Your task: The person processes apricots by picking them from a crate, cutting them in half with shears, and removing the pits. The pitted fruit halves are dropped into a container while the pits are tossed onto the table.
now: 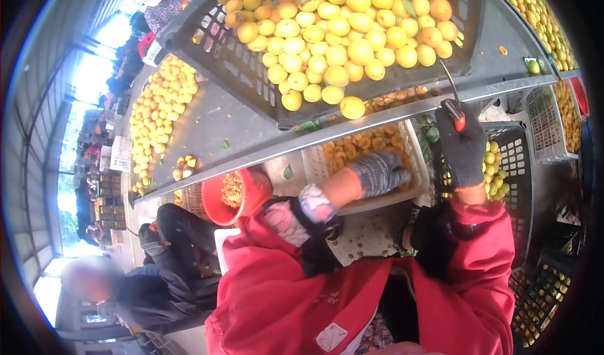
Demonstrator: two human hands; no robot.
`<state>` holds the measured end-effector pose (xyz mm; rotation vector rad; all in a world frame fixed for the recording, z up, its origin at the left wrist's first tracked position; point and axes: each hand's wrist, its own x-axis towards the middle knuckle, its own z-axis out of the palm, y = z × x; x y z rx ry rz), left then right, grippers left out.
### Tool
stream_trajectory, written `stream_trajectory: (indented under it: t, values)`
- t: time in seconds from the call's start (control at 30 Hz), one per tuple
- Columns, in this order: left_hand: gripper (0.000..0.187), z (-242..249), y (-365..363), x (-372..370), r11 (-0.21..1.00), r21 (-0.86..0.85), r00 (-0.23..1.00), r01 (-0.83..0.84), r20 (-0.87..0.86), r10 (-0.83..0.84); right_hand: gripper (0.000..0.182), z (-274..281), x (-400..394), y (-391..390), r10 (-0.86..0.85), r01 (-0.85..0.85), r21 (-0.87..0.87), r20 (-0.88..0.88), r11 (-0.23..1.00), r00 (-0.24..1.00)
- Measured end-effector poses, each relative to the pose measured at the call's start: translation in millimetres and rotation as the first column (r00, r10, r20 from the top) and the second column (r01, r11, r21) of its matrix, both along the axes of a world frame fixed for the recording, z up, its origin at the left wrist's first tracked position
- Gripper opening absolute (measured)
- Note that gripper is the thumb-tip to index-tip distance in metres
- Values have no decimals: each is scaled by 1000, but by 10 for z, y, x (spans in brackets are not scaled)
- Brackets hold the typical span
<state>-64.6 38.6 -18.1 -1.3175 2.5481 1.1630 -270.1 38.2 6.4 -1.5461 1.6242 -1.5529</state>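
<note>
My left hand, in a grey striped glove, is over a pale crate of orange fruit pieces. Its fingers are curled together; whatever they may hold is hidden. My right hand, in a dark glove, is closed around a curved knife with a red handle, its thin blade pointing up toward the table edge. Above both hands, a large black crate of whole yellow fruit tilts on the metal table. One yellow fruit lies at the crate's lower edge.
A red bucket with fruit pieces stands left of the pale crate. A black crate with greenish-yellow fruit is at right, near a grey crate. Another person sits at lower left. More fruit lies on the table's left.
</note>
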Motion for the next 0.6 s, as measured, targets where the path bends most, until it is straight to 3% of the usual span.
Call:
stream_trajectory:
  t: [0.07,0.13,0.23,0.33,0.47,0.53,0.6]
  values:
    - [47,647,29,45,894,-314,947,-319,-134,291,20,7,5,16,30,-31,38,13,999,999]
    - [60,685,-123,286,555,-723,887,-411,-175,428,20,-11,19,2,57,-59,44,50,997,997]
    - [73,511,-448,480,563,-771,674,-297,248,696,20,-7,53,-17,58,-61,59,55,996,997]
    - [86,388,-516,385,534,-717,627,-447,175,759,19,3,48,-24,68,-69,67,12,995,998]
    - [84,360,-577,345,534,-654,585,-536,168,794,20,54,56,-19,48,-35,123,-100,992,994]
    - [81,211,-565,371,474,-722,624,-503,76,778,20,73,67,-13,27,3,146,-196,989,980]
    - [75,152,-540,376,445,-741,662,-503,0,750,23,45,60,-8,75,-51,154,-150,987,986]
